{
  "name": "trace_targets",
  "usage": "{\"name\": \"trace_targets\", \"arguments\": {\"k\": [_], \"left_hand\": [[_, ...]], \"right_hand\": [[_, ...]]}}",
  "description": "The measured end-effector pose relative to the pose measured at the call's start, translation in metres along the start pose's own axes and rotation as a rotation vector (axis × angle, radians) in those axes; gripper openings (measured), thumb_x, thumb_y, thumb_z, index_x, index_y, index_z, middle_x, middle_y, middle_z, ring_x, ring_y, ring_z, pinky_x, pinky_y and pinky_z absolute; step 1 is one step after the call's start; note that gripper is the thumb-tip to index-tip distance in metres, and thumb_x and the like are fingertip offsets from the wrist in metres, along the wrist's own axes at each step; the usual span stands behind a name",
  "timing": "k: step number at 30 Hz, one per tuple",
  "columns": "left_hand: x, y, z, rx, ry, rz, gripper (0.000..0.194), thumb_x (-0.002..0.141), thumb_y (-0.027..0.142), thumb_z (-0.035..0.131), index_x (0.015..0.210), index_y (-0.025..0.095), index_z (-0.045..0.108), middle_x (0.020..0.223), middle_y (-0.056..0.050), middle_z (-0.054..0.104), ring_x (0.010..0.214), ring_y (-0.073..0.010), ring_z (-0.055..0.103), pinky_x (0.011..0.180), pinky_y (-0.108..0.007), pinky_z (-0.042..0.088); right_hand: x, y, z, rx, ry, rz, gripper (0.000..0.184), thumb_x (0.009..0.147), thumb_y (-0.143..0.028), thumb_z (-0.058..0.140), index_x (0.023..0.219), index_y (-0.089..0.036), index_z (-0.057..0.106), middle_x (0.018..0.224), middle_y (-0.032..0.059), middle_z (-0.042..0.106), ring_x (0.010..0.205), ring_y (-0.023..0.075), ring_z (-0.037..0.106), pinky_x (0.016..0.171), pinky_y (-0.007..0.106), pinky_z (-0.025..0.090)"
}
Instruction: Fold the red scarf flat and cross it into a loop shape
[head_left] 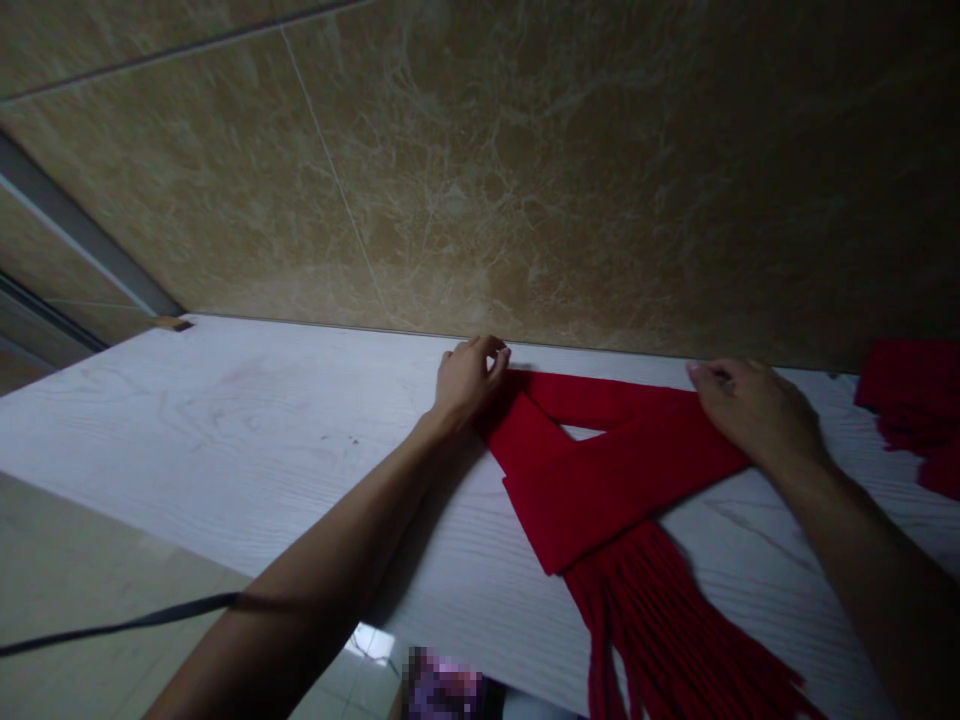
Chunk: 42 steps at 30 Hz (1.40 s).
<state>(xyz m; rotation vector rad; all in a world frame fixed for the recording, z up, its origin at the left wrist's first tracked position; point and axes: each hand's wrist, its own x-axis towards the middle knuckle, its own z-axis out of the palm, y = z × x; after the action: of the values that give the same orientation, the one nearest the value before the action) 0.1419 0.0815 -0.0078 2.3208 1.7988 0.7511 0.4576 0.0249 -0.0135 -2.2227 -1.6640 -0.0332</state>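
Note:
A red fringed scarf (pixel 622 465) lies folded on a white wood-grain board, its bands crossing in a triangle with a small gap in the middle. Loose fringe (pixel 667 610) hangs from the crossing toward the near edge. At the scarf's upper left corner is my left hand (pixel 471 378), fingers curled and closed on the cloth. My right hand (pixel 761 415) is closed at the upper right fold, thumb and finger pinched together. Both hands partly cover the corners they hold.
More red cloth (pixel 911 410) lies bunched at the board's right end. A tan marbled wall (pixel 480 200) runs along the back of the white board (pixel 225 420). A small brown block (pixel 172 323) sits at the far left corner. A dark strap (pixel 127 622) crosses the lower left.

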Motion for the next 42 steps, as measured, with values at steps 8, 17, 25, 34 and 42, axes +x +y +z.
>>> {"name": "trace_targets", "arguments": {"k": [8,17,25,34,42], "left_hand": [[0.001,-0.007,0.000,0.144,-0.175,-0.168,0.052,0.099,0.060,0.043,0.100,0.016,0.071,0.109,-0.016,0.077,0.105,-0.0329,0.070,0.103,-0.050,0.045],[0.003,-0.006,0.002,0.077,-0.129,-0.208,0.042,0.099,0.046,0.039,0.102,0.021,0.073,0.105,-0.012,0.078,0.095,-0.0276,0.072,0.080,-0.034,0.051],[0.004,-0.008,0.003,0.035,-0.151,-0.231,0.054,0.101,0.059,0.037,0.092,0.021,0.075,0.097,-0.011,0.078,0.092,-0.0265,0.072,0.079,-0.033,0.050],[0.005,-0.010,0.008,0.006,-0.166,-0.251,0.067,0.100,0.067,0.029,0.089,0.021,0.076,0.094,-0.012,0.078,0.094,-0.0285,0.073,0.081,-0.035,0.050],[0.006,-0.012,0.010,-0.020,-0.155,-0.240,0.071,0.100,0.069,0.026,0.086,0.021,0.075,0.091,-0.011,0.077,0.093,-0.0282,0.072,0.080,-0.033,0.050]], "right_hand": [[0.001,-0.001,-0.004,-0.102,-0.214,0.167,0.058,0.096,-0.064,0.029,0.084,-0.022,0.066,0.102,0.0206,0.074,0.093,0.0347,0.070,0.076,0.043,0.049],[-0.002,-0.009,-0.010,-0.079,-0.164,0.145,0.048,0.096,-0.048,0.029,0.091,-0.023,0.070,0.110,0.0197,0.075,0.096,0.0330,0.069,0.072,0.038,0.045],[0.000,-0.006,-0.006,-0.074,-0.156,0.146,0.061,0.098,-0.059,0.027,0.097,-0.022,0.075,0.112,0.0195,0.076,0.098,0.0345,0.070,0.071,0.038,0.046],[0.002,-0.006,-0.004,-0.070,-0.206,0.134,0.068,0.101,-0.057,0.022,0.111,-0.017,0.076,0.119,0.0226,0.074,0.108,0.0362,0.070,0.080,0.039,0.048],[0.002,-0.003,-0.003,-0.048,-0.189,0.120,0.064,0.100,-0.058,0.025,0.098,-0.021,0.076,0.109,0.0199,0.076,0.103,0.0342,0.070,0.077,0.036,0.047]]}}
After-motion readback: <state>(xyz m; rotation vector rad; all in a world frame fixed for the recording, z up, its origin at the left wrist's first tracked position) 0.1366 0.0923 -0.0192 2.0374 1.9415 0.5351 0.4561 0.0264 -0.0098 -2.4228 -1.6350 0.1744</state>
